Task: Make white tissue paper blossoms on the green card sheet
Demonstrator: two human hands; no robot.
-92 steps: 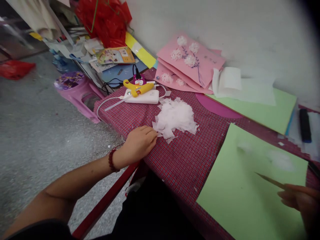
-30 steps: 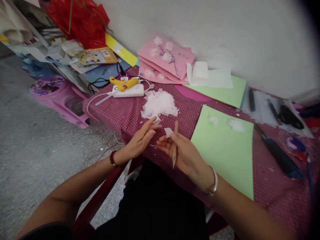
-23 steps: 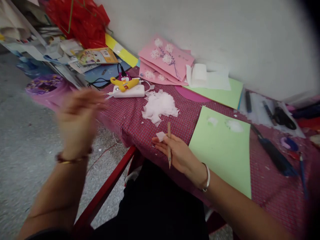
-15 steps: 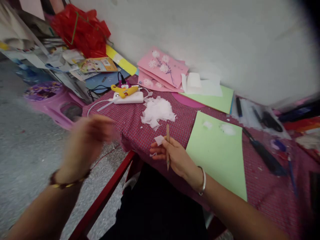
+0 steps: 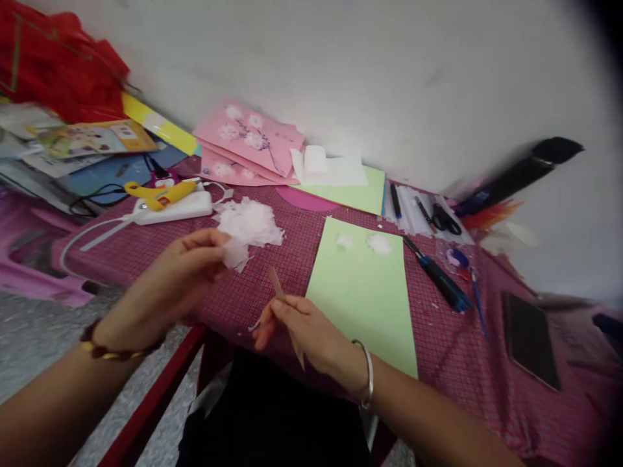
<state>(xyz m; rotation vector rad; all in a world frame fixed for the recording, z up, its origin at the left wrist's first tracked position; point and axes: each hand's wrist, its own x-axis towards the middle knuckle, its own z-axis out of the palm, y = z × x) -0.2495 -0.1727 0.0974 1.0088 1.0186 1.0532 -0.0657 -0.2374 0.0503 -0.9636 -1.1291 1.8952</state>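
My left hand [image 5: 168, 285] is raised over the table's near edge, its fingertips pinched on a small white tissue piece [image 5: 234, 252]. Just behind it lies a pile of white tissue squares [image 5: 250, 222] on the red checked cloth [image 5: 452, 337]. My right hand [image 5: 304, 334] is closed round a thin wooden stick [image 5: 286, 309] that slants across its fingers. A light green card sheet [image 5: 363, 295] with two white tufts [image 5: 366, 242] stuck near its far end lies right of that hand.
A yellow glue gun [image 5: 160, 192] rests on a white power bank [image 5: 178, 207] at the left. Pink flower cards [image 5: 246, 139] and another green sheet [image 5: 353, 191] lie by the wall. Scissors [image 5: 445, 219], a blue knife [image 5: 438, 275] and a dark phone [image 5: 530, 337] sit right.
My left hand swung out to the left, then came back holding a tissue piece near the pile. The right hand kept the stick and turned it. The view panned right.
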